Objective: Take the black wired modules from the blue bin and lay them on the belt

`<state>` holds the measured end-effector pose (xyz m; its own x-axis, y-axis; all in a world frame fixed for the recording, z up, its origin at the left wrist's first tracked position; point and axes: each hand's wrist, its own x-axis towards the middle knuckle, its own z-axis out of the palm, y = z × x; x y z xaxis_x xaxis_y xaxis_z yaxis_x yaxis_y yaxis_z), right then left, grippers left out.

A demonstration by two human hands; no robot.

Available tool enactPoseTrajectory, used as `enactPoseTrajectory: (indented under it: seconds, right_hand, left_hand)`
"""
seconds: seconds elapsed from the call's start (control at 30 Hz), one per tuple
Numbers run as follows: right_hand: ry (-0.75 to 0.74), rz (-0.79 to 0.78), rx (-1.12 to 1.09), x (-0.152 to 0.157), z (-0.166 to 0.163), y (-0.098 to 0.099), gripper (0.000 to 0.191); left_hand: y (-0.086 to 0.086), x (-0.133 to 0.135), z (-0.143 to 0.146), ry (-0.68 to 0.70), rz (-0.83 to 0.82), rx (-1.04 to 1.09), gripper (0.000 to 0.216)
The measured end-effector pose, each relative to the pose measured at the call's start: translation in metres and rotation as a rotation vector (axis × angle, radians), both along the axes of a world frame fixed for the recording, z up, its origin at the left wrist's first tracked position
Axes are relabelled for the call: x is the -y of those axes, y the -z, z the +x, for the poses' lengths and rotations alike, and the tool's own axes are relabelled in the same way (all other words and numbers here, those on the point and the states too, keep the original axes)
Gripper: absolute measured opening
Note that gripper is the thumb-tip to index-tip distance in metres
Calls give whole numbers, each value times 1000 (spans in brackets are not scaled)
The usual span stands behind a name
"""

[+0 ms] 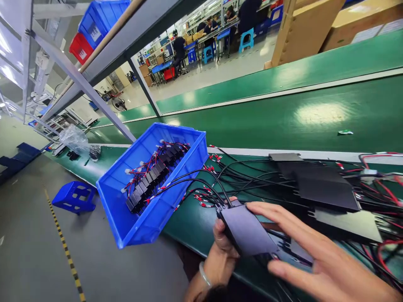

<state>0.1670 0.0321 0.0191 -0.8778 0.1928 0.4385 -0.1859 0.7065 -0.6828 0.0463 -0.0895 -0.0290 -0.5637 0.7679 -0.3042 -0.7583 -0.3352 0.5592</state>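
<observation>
Green matting covers the long factory workbench (315, 121) in front of you, with a conveyor lane beyond it and other workers seated far off at the back of the hall. Your left hand (220, 245) is closed around the near end of a flat dark grey rectangular module (247, 230), thumb on the edge, holding it just over the bench's front lip. Your right hand (317, 256) lies open, fingers spread flat, its fingertips touching the module's right side and gripping nothing.

Black leads (201, 178) run from the module's far end, away from your left hand, toward a blue plastic bin (138, 226) to its left. That bin sits tilted and overhangs the bench edge, packed with small black components on red and black wires. More flat dark modules (324, 188) lie beyond your right hand among tangled cables.

A tug on the snagged leads could, I judge, drag the overhanging bin off the bench. The module could also slip, since only one hand grips it.
</observation>
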Motion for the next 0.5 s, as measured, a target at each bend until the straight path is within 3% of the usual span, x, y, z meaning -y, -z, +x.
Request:
enactPoseTrajectory:
  seconds: [0.1, 0.27, 0.37, 0.5]
  right_hand:
    - [65, 163, 18, 12, -5, -13, 80]
    - [246, 449, -11, 27, -12, -28, 75]
    - [266, 439, -31, 29, -14, -32, 64]
    - [181, 382, -62, 29, -8, -29, 65]
  left_hand:
    - [1, -1, 0, -51, 21, -58, 83]
    - [-6, -4, 1, -162, -57, -143, 93]
    - [-3, -2, 2, -161, -107, -142, 97]
    - [8, 5, 4, -53, -189, -91, 108]
